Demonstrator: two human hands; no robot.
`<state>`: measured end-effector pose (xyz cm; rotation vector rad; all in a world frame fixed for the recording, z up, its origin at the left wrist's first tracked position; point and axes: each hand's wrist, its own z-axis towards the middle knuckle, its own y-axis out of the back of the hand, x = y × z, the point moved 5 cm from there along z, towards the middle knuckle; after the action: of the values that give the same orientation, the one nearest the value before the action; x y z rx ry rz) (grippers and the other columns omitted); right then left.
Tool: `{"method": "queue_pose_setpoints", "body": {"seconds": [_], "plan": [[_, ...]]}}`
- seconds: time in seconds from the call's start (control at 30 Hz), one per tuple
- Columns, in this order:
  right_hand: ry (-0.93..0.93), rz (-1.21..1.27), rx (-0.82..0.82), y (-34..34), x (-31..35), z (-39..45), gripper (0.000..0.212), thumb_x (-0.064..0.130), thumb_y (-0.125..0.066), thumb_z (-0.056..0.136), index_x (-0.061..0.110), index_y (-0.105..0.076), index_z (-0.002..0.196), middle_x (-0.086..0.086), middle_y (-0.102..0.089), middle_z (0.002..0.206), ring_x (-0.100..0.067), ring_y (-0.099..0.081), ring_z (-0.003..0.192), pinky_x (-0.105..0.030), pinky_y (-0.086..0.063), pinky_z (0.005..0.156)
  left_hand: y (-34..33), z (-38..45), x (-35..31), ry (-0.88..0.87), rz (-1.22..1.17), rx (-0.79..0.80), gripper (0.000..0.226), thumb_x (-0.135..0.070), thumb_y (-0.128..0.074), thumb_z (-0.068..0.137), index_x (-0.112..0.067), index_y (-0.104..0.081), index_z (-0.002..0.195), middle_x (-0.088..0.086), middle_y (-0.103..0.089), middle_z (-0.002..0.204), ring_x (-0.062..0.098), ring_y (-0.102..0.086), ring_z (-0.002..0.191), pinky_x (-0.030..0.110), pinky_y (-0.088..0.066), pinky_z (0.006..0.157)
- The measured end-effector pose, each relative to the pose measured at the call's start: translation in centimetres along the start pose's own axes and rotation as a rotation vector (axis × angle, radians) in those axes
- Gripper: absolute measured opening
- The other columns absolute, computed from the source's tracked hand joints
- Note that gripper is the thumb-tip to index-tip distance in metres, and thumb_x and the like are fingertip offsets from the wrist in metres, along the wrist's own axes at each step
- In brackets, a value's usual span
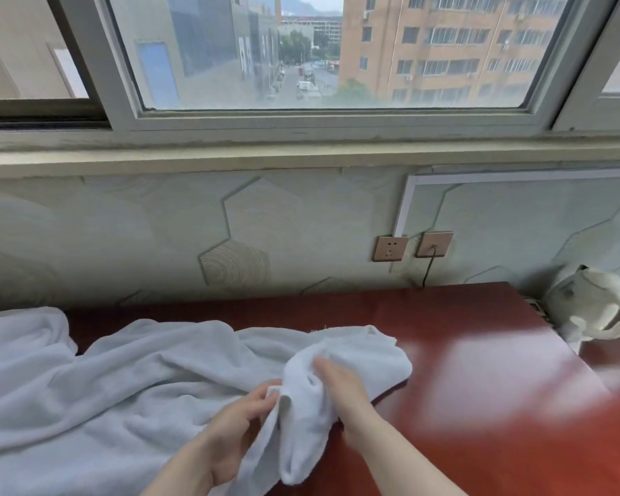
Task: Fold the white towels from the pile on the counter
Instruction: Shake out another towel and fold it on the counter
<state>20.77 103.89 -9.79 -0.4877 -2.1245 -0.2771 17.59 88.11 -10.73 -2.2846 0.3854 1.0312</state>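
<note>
Both hands meet low in the centre of the frame on one small white towel point(312, 406): the left hand point(240, 420) pinches its edge between thumb and curled fingers, and the right hand point(337, 384) grasps the bunched cloth from the other side, its fingers tucked into a fold so that their tips are hidden. Filling the upper half of the frame is a window point(319, 51) with a pale metal frame, looking out on a street and an orange-brown apartment block. Below it, across the middle, runs a wall point(158, 238) papered in a pale hexagon pattern. A glossy red-brown counter point(480, 370) takes the lower right, with bright window glare on its surface. Spread over the lower left and reaching to the centre lies the pile of white towels point(104, 388), rumpled and unfolded, one end lying under the towel in the hands. At the right edge stands a white electric kettle point(591, 306), just beyond the counter's corner. On the wall right of centre sit two bronze-coloured socket plates point(391, 248), side by side, with a black cord point(428, 270) hanging from the right-hand one down behind the counter.
</note>
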Motion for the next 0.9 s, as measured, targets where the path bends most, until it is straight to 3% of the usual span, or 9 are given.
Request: {"method": "queue_pose_setpoints", "body": {"seconds": [0.07,0.23,0.37,0.47,0.53,0.67,0.77,0.83,0.9], "plan": [[0.122,-0.068,-0.091,2.0,2.2,0.0,0.028,0.018,-0.049,0.097,0.016,-0.056,0.070,0.006,-0.052,0.064,-0.004,-0.050,0.057,-0.012,-0.040,0.049,-0.6,-0.2,0.0,0.050,0.149,0.076,0.029,-0.019,-0.055,0.093,-0.016,-0.067,0.119,0.014,-0.068,0.114,0.022,-0.065,0.102,0.028,-0.049,0.088],[0.284,0.172,-0.289,8.4,6.9,-0.5,0.013,0.014,-0.062,0.086,0.006,-0.062,0.075,-0.005,-0.064,0.073,-0.021,-0.059,0.072,-0.035,-0.050,0.068,-2.9,-0.1,2.2,0.153,0.639,0.173,0.040,-0.032,-0.066,0.078,-0.043,-0.065,0.116,-0.006,-0.064,0.107,0.004,-0.059,0.091,0.015,-0.041,0.075],[0.232,0.593,-0.148,9.5,7.5,-0.7,0.029,0.037,-0.073,0.080,0.008,-0.066,0.083,-0.010,-0.066,0.083,-0.025,-0.063,0.079,-0.040,-0.052,0.080,-4.8,0.6,3.1,0.181,0.874,0.208,0.049,-0.024,-0.059,0.082,-0.048,-0.051,0.123,-0.023,-0.057,0.114,-0.002,-0.052,0.109,0.020,-0.041,0.098],[0.191,0.643,0.021,6.9,7.2,-0.6,0.027,0.033,-0.059,0.093,0.007,-0.066,0.097,-0.010,-0.065,0.086,-0.019,-0.064,0.077,-0.032,-0.053,0.076,-6.0,0.8,2.4,0.138,0.877,0.327,0.050,-0.024,-0.069,0.080,-0.040,-0.053,0.124,-0.008,-0.062,0.115,0.005,-0.058,0.103,0.022,-0.047,0.086],[0.212,0.387,0.150,4.2,6.8,-1.3,0.017,0.012,-0.051,0.097,0.014,-0.062,0.109,-0.006,-0.061,0.088,-0.013,-0.059,0.071,-0.024,-0.047,0.065,-5.7,1.3,-0.1,-0.041,0.740,0.257,0.072,-0.017,-0.077,0.070,-0.035,-0.047,0.133,0.003,-0.059,0.128,0.014,-0.061,0.108,0.029,-0.052,0.087],[0.169,-0.177,0.505,-0.2,4.4,-2.4,0.060,-0.010,-0.052,0.084,0.031,-0.045,0.128,0.000,-0.057,0.115,-0.012,-0.058,0.081,-0.020,-0.048,0.054,-3.4,1.1,-4.4,-0.175,0.213,0.142,0.074,-0.038,-0.080,0.061,-0.027,-0.050,0.128,0.006,-0.064,0.125,0.025,-0.064,0.107,0.036,-0.051,0.082],[0.086,-0.385,0.811,-1.3,3.8,-3.3,0.046,-0.004,-0.052,0.084,0.027,-0.061,0.116,-0.007,-0.063,0.102,-0.018,-0.065,0.072,-0.023,-0.053,0.053,-1.8,1.3,-3.1,-0.152,0.425,-0.031,0.092,-0.059,-0.087,0.045,-0.012,-0.061,0.120,0.009,-0.072,0.107,0.020,-0.069,0.098,0.031,-0.051,0.083],[0.054,-0.423,0.664,-0.6,4.0,-2.1,0.033,0.001,-0.049,0.084,0.020,-0.065,0.105,-0.004,-0.070,0.090,-0.015,-0.066,0.061,-0.019,-0.045,0.047,-2.0,1.2,-1.6,-0.173,0.404,-0.054,0.071,-0.054,-0.081,0.052,-0.011,-0.071,0.107,0.009,-0.074,0.102,0.016,-0.069,0.097,0.024,-0.051,0.084],[0.047,-0.356,0.221,1.8,3.8,0.7,0.025,0.008,-0.047,0.085,0.014,-0.062,0.104,0.000,-0.070,0.081,-0.013,-0.061,0.051,-0.019,-0.037,0.045,-2.5,0.8,-0.7,-0.195,0.427,-0.080,0.046,-0.045,-0.075,0.058,-0.018,-0.077,0.096,0.004,-0.074,0.100,0.010,-0.068,0.094,0.014,-0.049,0.078]]}}
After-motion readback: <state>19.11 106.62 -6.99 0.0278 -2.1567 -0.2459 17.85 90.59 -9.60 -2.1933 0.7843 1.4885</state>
